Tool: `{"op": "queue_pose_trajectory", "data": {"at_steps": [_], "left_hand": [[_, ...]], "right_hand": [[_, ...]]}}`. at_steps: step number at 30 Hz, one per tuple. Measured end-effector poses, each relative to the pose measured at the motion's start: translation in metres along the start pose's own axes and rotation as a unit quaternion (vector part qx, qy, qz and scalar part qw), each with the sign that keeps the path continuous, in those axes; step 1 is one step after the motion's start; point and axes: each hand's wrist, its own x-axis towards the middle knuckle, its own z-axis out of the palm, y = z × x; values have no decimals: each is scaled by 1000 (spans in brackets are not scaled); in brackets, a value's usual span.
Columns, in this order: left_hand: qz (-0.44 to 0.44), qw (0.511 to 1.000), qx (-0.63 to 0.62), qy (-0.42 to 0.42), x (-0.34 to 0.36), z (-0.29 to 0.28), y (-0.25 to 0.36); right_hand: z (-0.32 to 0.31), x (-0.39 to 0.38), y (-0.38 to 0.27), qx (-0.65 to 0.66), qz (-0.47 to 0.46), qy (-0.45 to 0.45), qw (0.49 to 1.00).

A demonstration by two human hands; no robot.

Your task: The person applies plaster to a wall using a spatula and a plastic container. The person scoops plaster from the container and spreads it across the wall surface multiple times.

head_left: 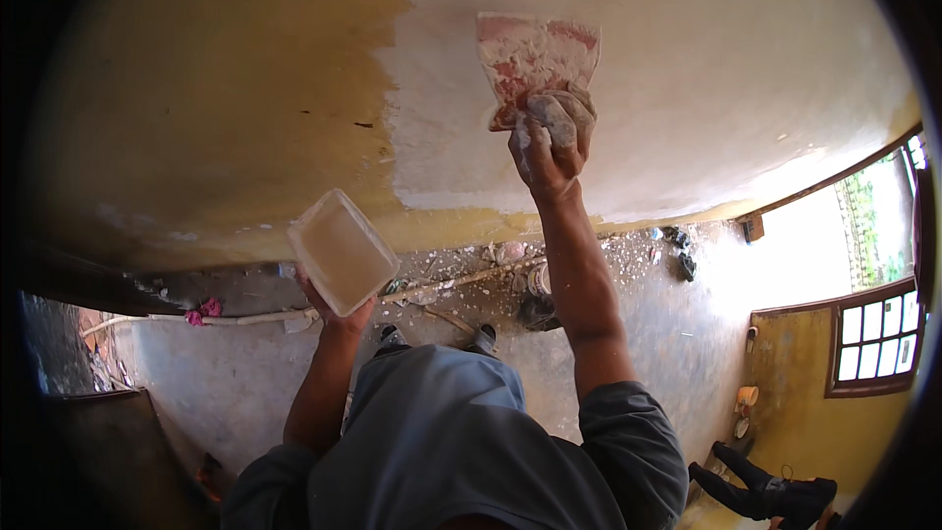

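right hand (557, 137) is closed tight round the narrow end of a red spreader (538, 49), raised at the white-coated part of the wall (235, 69); pale paste is smeared over the spreader's visible face. can't tell if its far edge touches the wall. left hand (345, 318) has hold of a pale rectangular tray (343, 247) by its near end, in front of the wall's low yellow part; most fingers hidden behind the tray, so how far they curl isn't clear. tray inside is pale; can't tell if paste is in it.

progress: partial, by the look of it. white coat (726, 69) covers much of the wall's right side and looks fairly smooth. uncoated: the wall's whole left side, plus a yellow strip along its bottom. border between them is ragged.

at the wall's foot: long pole (446, 285), small bucket (539, 281), black plastic bag (687, 265) further right. floor (638, 334) below the wall has white specks.
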Motion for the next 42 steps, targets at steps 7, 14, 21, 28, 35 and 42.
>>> {"op": "queue_pose_trajectory", "data": {"at_steps": [7, 14, 21, 28, 35, 42], "left_hand": [[-20, 996, -46, -73, 3, -10, 7], [-7, 995, -43, -88, 0, 2, 2], [12, 994, -76, -77, 5, -1, 6], [31, 997, -57, -44, 1, 3, 8], [15, 996, -60, -64, -2, -8, 15], [14, 997, -62, -49, -4, -11, 18]], "right_hand": [[30, 27, -3, -40, -62, 15, 997], [51, 36, -2, -50, -14, -74, 996], [6, 29, -27, 5, 19, -93, 995], [0, 139, 7, -124, 189, 37, 973], [45, 112, -12, -144, 112, -39, 982], [42, 37, -37, -83, -13, -192, 978]]}}
